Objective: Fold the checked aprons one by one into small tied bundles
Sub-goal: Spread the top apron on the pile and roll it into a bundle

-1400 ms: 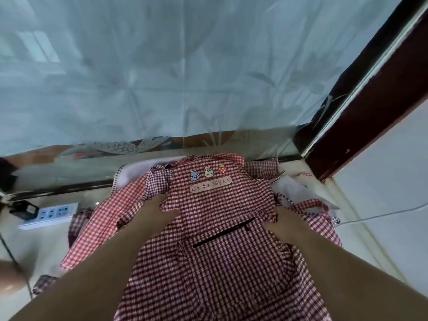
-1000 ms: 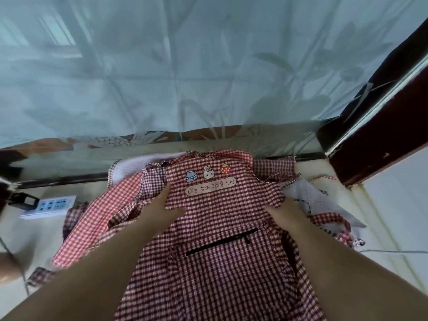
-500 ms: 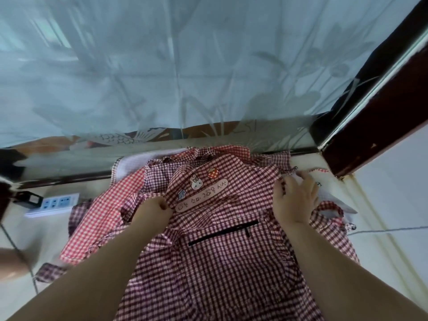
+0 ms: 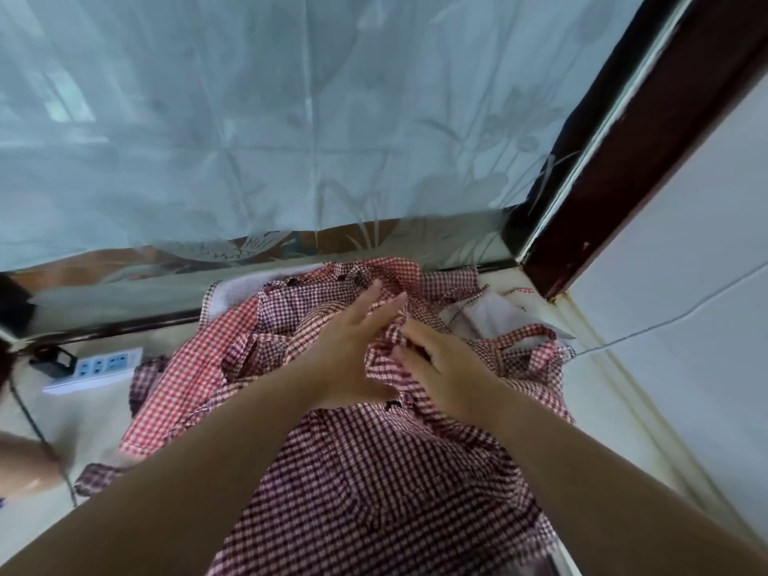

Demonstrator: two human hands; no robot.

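Note:
A dark red checked apron (image 4: 374,471) lies spread on top of a pile of checked aprons (image 4: 187,376) on the floor. Its upper part is folded over toward the middle, so the cartoon patch is hidden. My left hand (image 4: 353,342) lies flat on the folded cloth with straight fingers pointing away from me. Right beside it, my right hand (image 4: 440,367) has its fingers curled into a bunched fold of the same apron.
A white power strip (image 4: 97,367) with a black plug lies on the floor at the left, its cable running down the left side. A pale curtain (image 4: 291,139) hangs ahead. A dark wooden door frame (image 4: 623,160) and a white wall stand at the right.
Both hands have come together at the apron's middle. The top part with the patch has been folded down and the patch no longer shows.

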